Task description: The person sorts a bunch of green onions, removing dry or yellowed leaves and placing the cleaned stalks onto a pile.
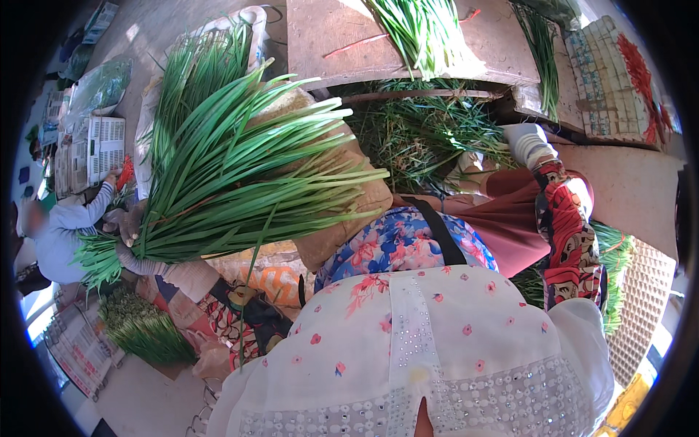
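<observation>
My left hand, in a greyish glove, is closed around a large bunch of garlic chives. The long flat green leaves fan out to the right, their pale cut ends nearest my lap. A shorter leafy end sticks out left of the hand. My right hand, in a white and grey striped glove, is by the near right edge of a wooden board; its fingers do not show clearly. On that board lies a smaller bunch of chives, with red ties beside and under it.
Loose green trimmings heap below the board. More chives lie at the far left, and a stack stands at the lower left. Red ties hang on a block at the right. A person sits left near white crates.
</observation>
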Available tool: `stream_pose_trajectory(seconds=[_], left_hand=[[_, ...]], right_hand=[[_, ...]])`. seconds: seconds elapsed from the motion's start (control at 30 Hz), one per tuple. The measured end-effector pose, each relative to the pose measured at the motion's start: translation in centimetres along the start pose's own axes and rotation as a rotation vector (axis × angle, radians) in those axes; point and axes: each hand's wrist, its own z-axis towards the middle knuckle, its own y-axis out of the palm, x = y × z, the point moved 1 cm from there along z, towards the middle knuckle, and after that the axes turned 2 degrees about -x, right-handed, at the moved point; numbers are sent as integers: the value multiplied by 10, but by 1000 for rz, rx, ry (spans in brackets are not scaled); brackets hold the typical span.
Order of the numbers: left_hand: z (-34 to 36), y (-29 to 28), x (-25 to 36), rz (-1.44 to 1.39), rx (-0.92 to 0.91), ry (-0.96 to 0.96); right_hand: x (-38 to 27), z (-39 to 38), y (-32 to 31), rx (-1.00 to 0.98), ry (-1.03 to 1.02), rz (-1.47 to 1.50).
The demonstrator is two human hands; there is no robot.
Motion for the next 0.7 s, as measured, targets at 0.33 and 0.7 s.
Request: stream_pose_trajectory(seconds=[0.33,0.7], left_hand=[[6,33,-16,27,-73,119],[6,57,-25,-34,-195,189]], right_hand=[[-189,-120,-141,1013,-1088,997],[-299,-188,-251,1382,-1268,569]])
